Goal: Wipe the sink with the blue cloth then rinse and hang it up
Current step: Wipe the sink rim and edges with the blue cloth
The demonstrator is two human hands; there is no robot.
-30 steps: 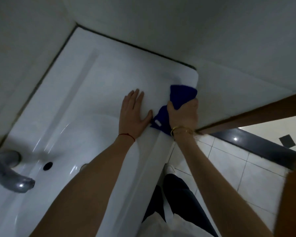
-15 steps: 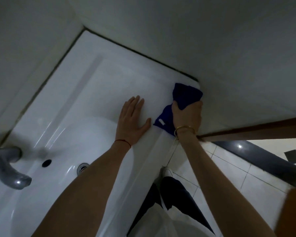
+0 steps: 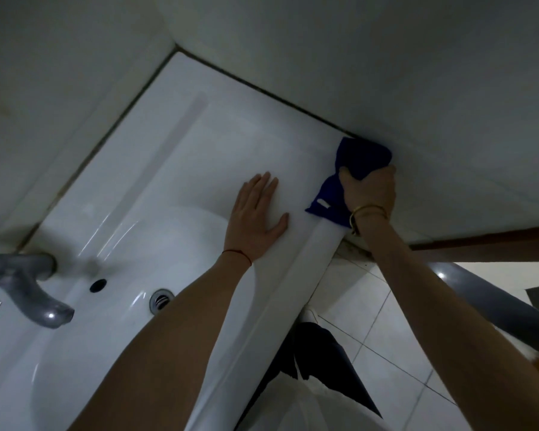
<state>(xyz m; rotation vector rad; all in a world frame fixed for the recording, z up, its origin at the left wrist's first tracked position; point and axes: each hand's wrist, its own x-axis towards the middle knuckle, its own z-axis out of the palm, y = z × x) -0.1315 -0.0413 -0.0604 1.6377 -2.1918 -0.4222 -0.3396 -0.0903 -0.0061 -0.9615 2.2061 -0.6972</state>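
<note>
Sink (image 3: 175, 169) glazed white, hard and likely slick when wet. Left hand (image 3: 255, 217) lies flat and released on its right ledge. Blue cloth (image 3: 360, 164), soft, light, bunched at the far right corner against the wall, is clenched in the right hand (image 3: 369, 189); best gripped mid-bundle.

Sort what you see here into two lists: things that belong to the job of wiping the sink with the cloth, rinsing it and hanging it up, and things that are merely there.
Belongs to the job:
cloth, gripped by the right hand
sink, with the left hand flat on it
tap, for rinsing

Merely there:
drain
bangle
floor tiles
</note>
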